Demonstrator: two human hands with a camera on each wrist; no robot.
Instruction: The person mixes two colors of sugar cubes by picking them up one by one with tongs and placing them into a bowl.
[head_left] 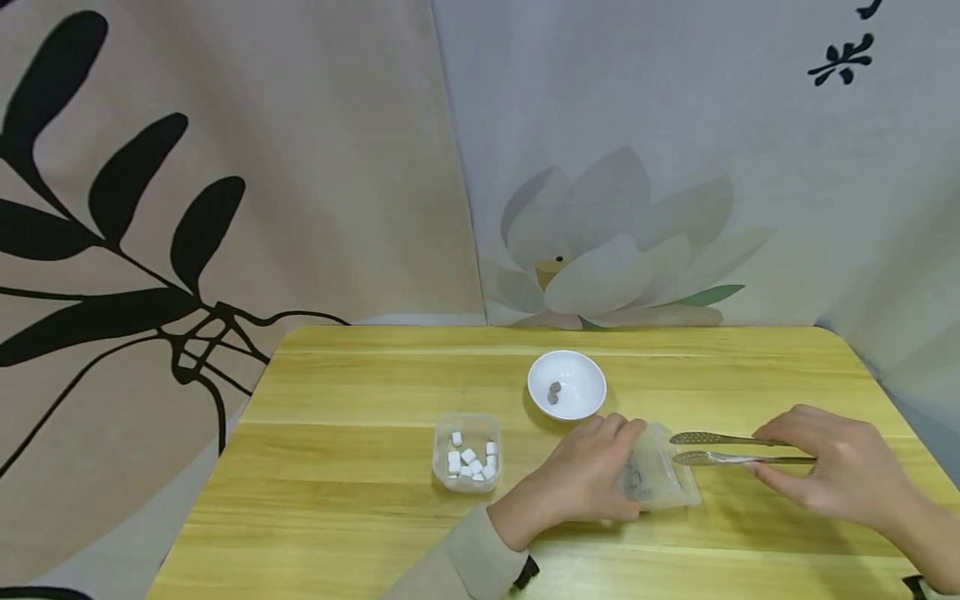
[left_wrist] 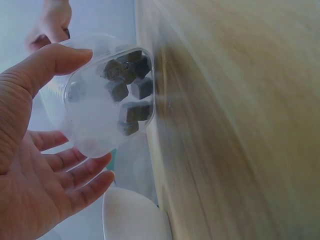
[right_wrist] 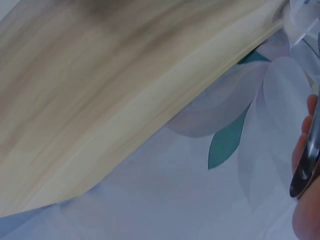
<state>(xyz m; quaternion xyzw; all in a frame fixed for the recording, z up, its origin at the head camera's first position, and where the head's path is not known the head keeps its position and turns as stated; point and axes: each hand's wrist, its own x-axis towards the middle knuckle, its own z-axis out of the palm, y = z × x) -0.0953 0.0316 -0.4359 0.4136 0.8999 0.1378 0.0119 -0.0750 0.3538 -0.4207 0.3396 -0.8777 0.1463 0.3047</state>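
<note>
My left hand (head_left: 581, 471) grips a clear plastic container (head_left: 663, 479), which is tilted so that its mouth faces right. Through the container's base, the left wrist view shows several dark grey cubes (left_wrist: 119, 90) gathered along the side nearest the table. Thumb and fingers lie on opposite sides of it. My right hand (head_left: 851, 467) pinches a pair of metal tongs (head_left: 723, 438), whose arms stand slightly apart. The tong tips point left, right at the container's mouth, with nothing between them. At the edge of the right wrist view, part of the tongs (right_wrist: 306, 167) shows against the fingers.
Behind my left hand stands a white bowl (head_left: 585, 400) with a few small grey-brown cubes (head_left: 553, 392) in it. Left of that hand, a clear square box (head_left: 437, 450) holds several white cubes (head_left: 468, 456). A patterned curtain (head_left: 360, 167) hangs behind the wooden table (head_left: 337, 500).
</note>
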